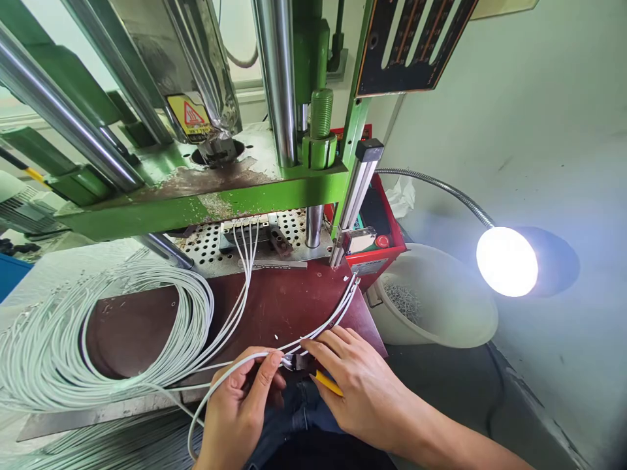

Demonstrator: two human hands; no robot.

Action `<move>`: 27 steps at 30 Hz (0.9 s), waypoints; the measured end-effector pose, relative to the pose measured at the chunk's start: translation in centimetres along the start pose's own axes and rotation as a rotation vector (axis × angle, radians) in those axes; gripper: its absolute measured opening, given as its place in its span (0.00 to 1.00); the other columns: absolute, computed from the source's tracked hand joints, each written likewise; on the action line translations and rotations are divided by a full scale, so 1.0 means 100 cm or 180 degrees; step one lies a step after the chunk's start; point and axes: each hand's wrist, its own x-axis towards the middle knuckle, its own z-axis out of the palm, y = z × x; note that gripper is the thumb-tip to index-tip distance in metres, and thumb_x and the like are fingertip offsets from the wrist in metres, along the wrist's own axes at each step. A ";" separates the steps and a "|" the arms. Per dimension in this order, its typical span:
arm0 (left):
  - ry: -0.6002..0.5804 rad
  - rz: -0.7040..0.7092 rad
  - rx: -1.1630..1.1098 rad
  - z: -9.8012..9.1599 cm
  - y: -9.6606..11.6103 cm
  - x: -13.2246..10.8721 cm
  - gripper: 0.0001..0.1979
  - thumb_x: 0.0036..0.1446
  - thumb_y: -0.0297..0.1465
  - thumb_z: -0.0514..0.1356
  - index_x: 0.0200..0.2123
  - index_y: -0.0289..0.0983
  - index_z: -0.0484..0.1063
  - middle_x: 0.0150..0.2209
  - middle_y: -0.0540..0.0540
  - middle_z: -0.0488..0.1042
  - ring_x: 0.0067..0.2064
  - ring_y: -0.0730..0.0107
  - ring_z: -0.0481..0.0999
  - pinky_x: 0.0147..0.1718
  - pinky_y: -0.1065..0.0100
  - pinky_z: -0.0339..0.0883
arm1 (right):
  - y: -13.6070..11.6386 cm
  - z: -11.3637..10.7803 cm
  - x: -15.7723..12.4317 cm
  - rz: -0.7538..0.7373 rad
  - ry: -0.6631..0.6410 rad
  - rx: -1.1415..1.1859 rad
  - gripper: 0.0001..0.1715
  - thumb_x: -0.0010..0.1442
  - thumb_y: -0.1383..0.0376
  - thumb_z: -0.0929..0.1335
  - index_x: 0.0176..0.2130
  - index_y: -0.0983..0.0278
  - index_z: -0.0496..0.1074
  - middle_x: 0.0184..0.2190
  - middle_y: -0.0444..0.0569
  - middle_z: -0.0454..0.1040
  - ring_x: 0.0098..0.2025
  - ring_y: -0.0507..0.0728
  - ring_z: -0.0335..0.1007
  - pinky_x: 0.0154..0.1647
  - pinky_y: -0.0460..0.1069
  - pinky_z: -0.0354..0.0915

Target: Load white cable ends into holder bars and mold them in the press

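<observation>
My left hand (240, 408) pinches a white cable (230, 373) between thumb and fingers at the near edge of the dark red work plate (274, 307). Close beside it, my right hand (355, 385) is closed on a small cutter with yellow handles (327, 384), whose metal jaws (292, 361) meet the cable's end. More white cables (337, 313) curve from under my right hand toward the red box. Several other cables (246, 251) run up into the mould fixture (249, 235) under the green press.
A green press (206, 196) with steel columns (277, 78) fills the back. A big coil of white cable (98, 326) lies left. A red control box (377, 241), a white basin with scraps (431, 300) and a lit gooseneck lamp (507, 261) stand right.
</observation>
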 end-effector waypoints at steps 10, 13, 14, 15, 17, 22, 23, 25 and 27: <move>0.0221 0.0442 0.0415 -0.002 -0.005 0.003 0.13 0.56 0.41 0.61 0.26 0.41 0.78 0.23 0.50 0.79 0.25 0.66 0.77 0.29 0.71 0.72 | -0.003 0.004 0.002 0.0025 -0.0023 -0.0173 0.13 0.56 0.72 0.67 0.43 0.63 0.69 0.40 0.49 0.73 0.41 0.58 0.67 0.44 0.54 0.64; 0.0239 0.0649 0.0587 -0.004 -0.011 0.005 0.12 0.56 0.41 0.61 0.27 0.41 0.79 0.26 0.50 0.80 0.27 0.66 0.78 0.31 0.71 0.73 | -0.003 0.006 0.002 0.0021 0.0020 -0.0209 0.11 0.57 0.71 0.67 0.42 0.64 0.69 0.41 0.51 0.73 0.44 0.59 0.67 0.46 0.55 0.64; 0.0282 0.0705 0.0613 -0.004 -0.013 0.005 0.12 0.56 0.40 0.61 0.27 0.41 0.79 0.26 0.50 0.80 0.27 0.66 0.78 0.31 0.71 0.73 | -0.003 0.007 0.002 0.0027 0.0031 -0.0237 0.11 0.57 0.71 0.68 0.42 0.64 0.69 0.41 0.51 0.73 0.44 0.59 0.67 0.46 0.55 0.64; 0.0321 0.0760 0.0643 -0.004 -0.014 0.006 0.11 0.56 0.40 0.61 0.28 0.41 0.79 0.26 0.50 0.81 0.27 0.66 0.79 0.32 0.71 0.73 | -0.003 0.007 0.002 0.0031 0.0050 -0.0271 0.10 0.57 0.71 0.67 0.42 0.64 0.69 0.41 0.51 0.73 0.44 0.59 0.67 0.46 0.55 0.64; 0.0347 0.0865 0.0734 -0.005 -0.015 0.006 0.10 0.56 0.39 0.61 0.28 0.41 0.79 0.27 0.50 0.81 0.28 0.65 0.79 0.34 0.70 0.74 | -0.002 0.009 0.001 0.0017 0.0088 -0.0334 0.10 0.57 0.71 0.67 0.41 0.64 0.69 0.41 0.51 0.73 0.43 0.59 0.67 0.45 0.55 0.65; 0.0465 0.0876 0.0783 -0.003 -0.013 0.003 0.12 0.57 0.40 0.60 0.28 0.42 0.79 0.27 0.49 0.81 0.29 0.63 0.79 0.34 0.68 0.74 | 0.000 0.015 0.000 -0.0068 0.0214 -0.0435 0.16 0.56 0.73 0.67 0.46 0.65 0.69 0.39 0.51 0.73 0.40 0.58 0.68 0.43 0.54 0.65; 0.0492 0.0862 0.0761 -0.002 -0.013 0.003 0.12 0.57 0.41 0.60 0.28 0.42 0.78 0.27 0.49 0.81 0.29 0.63 0.79 0.34 0.68 0.74 | 0.000 0.015 0.000 -0.0090 0.0248 -0.0460 0.17 0.56 0.74 0.67 0.47 0.65 0.68 0.39 0.51 0.73 0.40 0.58 0.68 0.42 0.54 0.66; 0.0516 0.0854 0.0726 -0.001 -0.011 0.001 0.12 0.56 0.41 0.60 0.28 0.42 0.78 0.27 0.49 0.81 0.29 0.63 0.79 0.33 0.68 0.74 | 0.001 0.017 0.000 -0.0172 0.0298 -0.0490 0.17 0.55 0.74 0.67 0.46 0.65 0.68 0.39 0.51 0.73 0.38 0.58 0.68 0.40 0.54 0.66; 0.0556 0.0852 0.0681 0.000 -0.010 0.001 0.12 0.56 0.41 0.60 0.28 0.41 0.79 0.27 0.49 0.81 0.29 0.63 0.79 0.32 0.69 0.74 | 0.002 0.017 0.001 -0.0281 0.0345 -0.0469 0.15 0.54 0.75 0.68 0.43 0.65 0.69 0.39 0.51 0.74 0.36 0.57 0.68 0.39 0.53 0.67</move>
